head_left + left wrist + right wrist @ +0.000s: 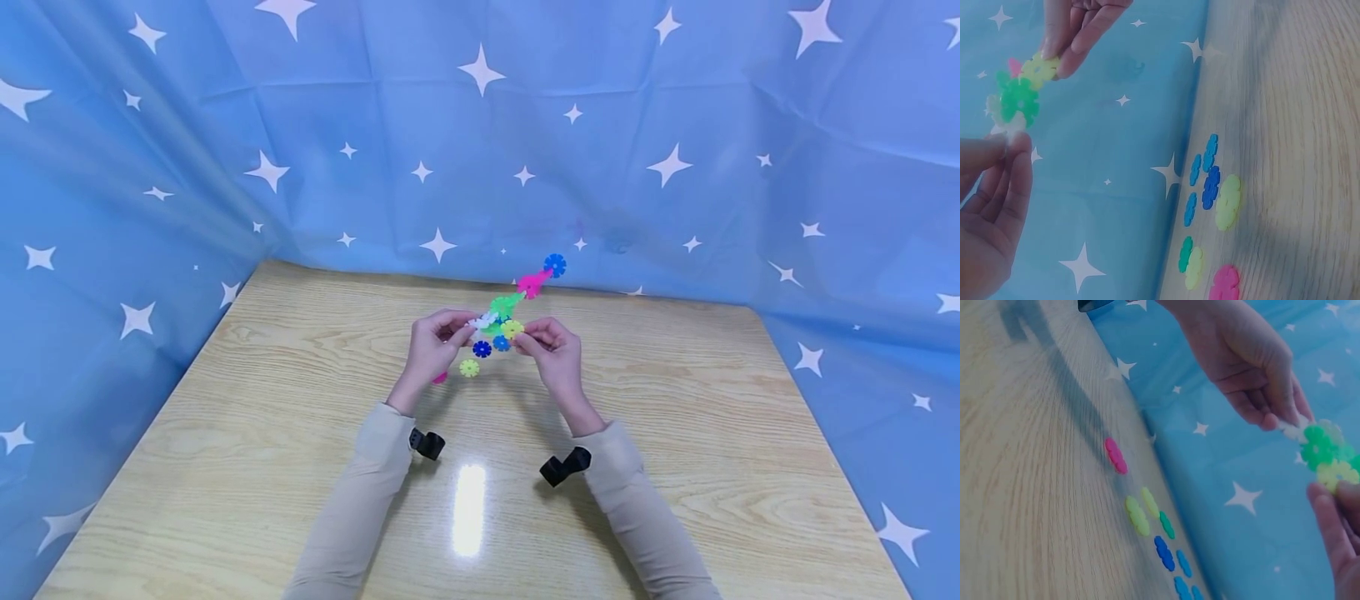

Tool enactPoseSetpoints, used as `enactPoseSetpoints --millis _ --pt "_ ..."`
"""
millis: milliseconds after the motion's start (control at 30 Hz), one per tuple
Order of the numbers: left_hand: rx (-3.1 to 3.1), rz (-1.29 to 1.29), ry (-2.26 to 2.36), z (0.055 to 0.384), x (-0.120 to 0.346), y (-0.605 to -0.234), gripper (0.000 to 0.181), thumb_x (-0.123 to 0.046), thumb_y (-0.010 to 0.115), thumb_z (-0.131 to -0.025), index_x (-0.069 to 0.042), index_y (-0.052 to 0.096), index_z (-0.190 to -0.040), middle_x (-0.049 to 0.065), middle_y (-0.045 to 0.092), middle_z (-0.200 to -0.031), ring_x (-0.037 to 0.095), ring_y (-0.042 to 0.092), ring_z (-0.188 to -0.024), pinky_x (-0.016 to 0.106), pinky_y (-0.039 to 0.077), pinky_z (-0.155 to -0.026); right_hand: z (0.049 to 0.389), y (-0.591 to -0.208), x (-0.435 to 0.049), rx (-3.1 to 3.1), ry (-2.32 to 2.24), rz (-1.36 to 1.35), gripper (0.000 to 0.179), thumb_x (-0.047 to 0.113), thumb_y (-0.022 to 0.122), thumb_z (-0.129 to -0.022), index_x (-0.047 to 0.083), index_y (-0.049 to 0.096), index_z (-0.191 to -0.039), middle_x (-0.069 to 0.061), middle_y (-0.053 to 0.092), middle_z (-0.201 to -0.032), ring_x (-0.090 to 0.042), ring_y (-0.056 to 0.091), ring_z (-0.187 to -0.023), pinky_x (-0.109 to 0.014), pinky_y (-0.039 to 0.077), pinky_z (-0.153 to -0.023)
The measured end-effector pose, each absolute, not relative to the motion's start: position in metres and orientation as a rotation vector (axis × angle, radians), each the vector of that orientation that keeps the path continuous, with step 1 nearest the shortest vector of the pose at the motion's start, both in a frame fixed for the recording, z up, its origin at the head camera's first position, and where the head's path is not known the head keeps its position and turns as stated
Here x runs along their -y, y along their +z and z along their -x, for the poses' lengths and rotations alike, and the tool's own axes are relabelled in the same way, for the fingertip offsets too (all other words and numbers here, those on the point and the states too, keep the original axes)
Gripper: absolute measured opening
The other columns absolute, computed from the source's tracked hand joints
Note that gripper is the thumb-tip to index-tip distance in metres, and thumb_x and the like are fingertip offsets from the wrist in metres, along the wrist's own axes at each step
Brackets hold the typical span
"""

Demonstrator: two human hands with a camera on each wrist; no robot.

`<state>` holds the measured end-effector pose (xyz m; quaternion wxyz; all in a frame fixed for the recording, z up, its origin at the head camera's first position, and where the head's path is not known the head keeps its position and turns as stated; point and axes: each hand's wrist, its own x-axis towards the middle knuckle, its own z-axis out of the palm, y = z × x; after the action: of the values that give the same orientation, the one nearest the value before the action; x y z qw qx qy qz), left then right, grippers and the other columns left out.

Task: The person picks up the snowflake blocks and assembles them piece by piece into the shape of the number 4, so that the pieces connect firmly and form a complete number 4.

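Both hands hold up a joined chain of notched plastic snowflake discs over the table. My left hand (pixel 435 346) pinches a white disc (pixel 1015 122) at the chain's near end between thumb and fingers. My right hand (pixel 553 354) pinches a yellow disc (pixel 512 329), which meets a green disc (pixel 1019 102) in the left wrist view. From there the chain slants up to the right in the head view, through green to a pink disc (pixel 530 287) and a blue disc (pixel 555 265) at the far end. Fingertips cover part of the white and yellow discs.
Loose discs lie flat on the wooden table (pixel 712 433) below the hands: a dark blue disc (pixel 482 349), a pink disc (pixel 1115 455), a green disc (pixel 1167 525), and several light blue and yellow ones. A blue star-patterned cloth (pixel 480 167) hangs behind the table and at its sides.
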<state>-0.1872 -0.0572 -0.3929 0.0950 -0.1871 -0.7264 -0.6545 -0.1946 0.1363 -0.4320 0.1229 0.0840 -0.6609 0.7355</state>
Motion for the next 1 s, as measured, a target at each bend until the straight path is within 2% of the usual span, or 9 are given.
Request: enactPoseSetpoints --millis 167,333,467,567,700,900,1000 --pt "2.183 0.524 -1.942 0.1863 0.0575 -0.3928 0.016 0.011 0.059 -0.086 0.015 0.064 -0.100 0.029 0.062 -0.080 0.047 0.061 -0.072 0.035 0.058 -0.065 0.1954 -0.4321 -0.1348 1.904 2.153 -0.270 0.007 -0.013 0.064 -0.081 -0.007 0.060 -0.083 -0.001 0.069 -0.073 -0.014 0.068 -0.066 -0.029 0.058 -0.065" --pt "2.193 0.510 -1.961 0.1864 0.0581 -0.3928 0.016 0.010 0.059 -0.086 0.015 0.064 -0.100 0.029 0.061 -0.078 0.048 0.061 -0.072 0.043 0.057 -0.067 0.1972 -0.4335 -0.1339 1.891 2.186 -0.304 0.005 -0.016 0.061 -0.081 -0.013 0.058 -0.083 -0.002 0.069 -0.073 -0.013 0.069 -0.066 -0.032 0.058 -0.066" --pt "2.188 0.505 -1.999 0.1876 0.0587 -0.3942 0.016 0.011 0.059 -0.086 0.016 0.063 -0.100 0.029 0.060 -0.079 0.049 0.061 -0.073 0.029 0.058 -0.065 0.1982 -0.4362 -0.1331 1.865 2.226 -0.313 0.009 -0.017 0.061 -0.081 -0.019 0.053 -0.085 0.000 0.069 -0.072 -0.013 0.068 -0.065 -0.027 0.058 -0.064" --pt "2.189 0.506 -2.008 0.1882 0.0588 -0.3955 0.016 0.011 0.059 -0.086 0.016 0.063 -0.100 0.029 0.060 -0.079 0.050 0.060 -0.073 0.016 0.054 -0.061 0.1985 -0.4381 -0.1327 1.834 2.255 -0.321 0.012 -0.018 0.061 -0.081 -0.022 0.050 -0.085 0.000 0.069 -0.071 -0.013 0.068 -0.065 -0.025 0.058 -0.063" --pt "2.185 0.504 -2.001 0.1883 0.0582 -0.3956 0.015 0.011 0.059 -0.086 0.016 0.063 -0.100 0.029 0.061 -0.079 0.050 0.060 -0.073 0.022 0.056 -0.062 0.1991 -0.4392 -0.1325 1.795 2.284 -0.334 0.011 -0.018 0.060 -0.081 -0.021 0.051 -0.084 -0.001 0.069 -0.071 -0.013 0.068 -0.064 -0.025 0.058 -0.064" --pt "2.173 0.510 -2.005 0.1893 0.0580 -0.3962 0.015 0.011 0.059 -0.086 0.016 0.063 -0.100 0.030 0.060 -0.079 0.051 0.060 -0.073 0.023 0.056 -0.062 0.2002 -0.4386 -0.1337 1.792 2.268 -0.371 0.008 -0.016 0.062 -0.081 -0.018 0.054 -0.083 -0.002 0.069 -0.072 -0.012 0.068 -0.065 -0.026 0.058 -0.065" --pt "2.162 0.513 -2.016 0.1896 0.0588 -0.3975 0.015 0.011 0.058 -0.086 0.016 0.063 -0.100 0.031 0.059 -0.079 0.050 0.060 -0.073 0.034 0.058 -0.065 0.2006 -0.4373 -0.1349 1.812 2.250 -0.413 0.010 -0.017 0.061 -0.081 -0.020 0.052 -0.083 -0.001 0.069 -0.072 -0.012 0.068 -0.064 -0.026 0.058 -0.065"
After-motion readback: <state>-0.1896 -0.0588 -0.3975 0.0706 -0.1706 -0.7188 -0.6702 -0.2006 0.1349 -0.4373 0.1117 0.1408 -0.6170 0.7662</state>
